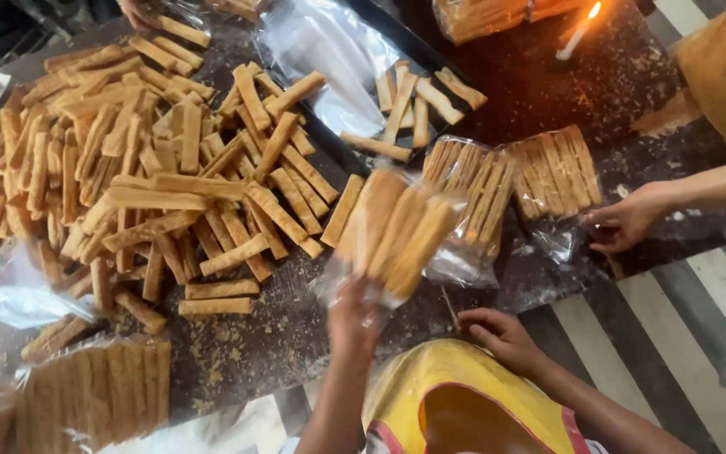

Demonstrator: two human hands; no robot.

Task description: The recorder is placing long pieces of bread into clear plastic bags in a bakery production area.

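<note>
The left hand (353, 315) is closed around the bottom of a clear plastic bag packed with long golden-brown biscuit sticks (390, 231), holding it upright above the near edge of the dark crumb-strewn table (296, 336); the bag is blurred. The right hand (497, 336) rests at the table edge just right of that bag, fingers curled loosely together, and whether it pinches anything cannot be told. Just behind the held bag lies a second clear bag of sticks (472, 189), and beside it to the right a third flat packet of sticks (558, 171). Another person's hand (628, 220) touches the loose plastic tail of that third packet, fingers bent. To the left spreads a large loose heap of the same biscuit sticks (144, 168), covering most of the table. Behind the bags sits a dark tray lined with clear plastic film (321, 50), holding a few sticks at its right end. A lit white candle (577, 34) stands at the far side. A filled packet of sticks (98, 391) lies at the near left corner. A yellow garment (455, 378) shows below the hands.
</note>
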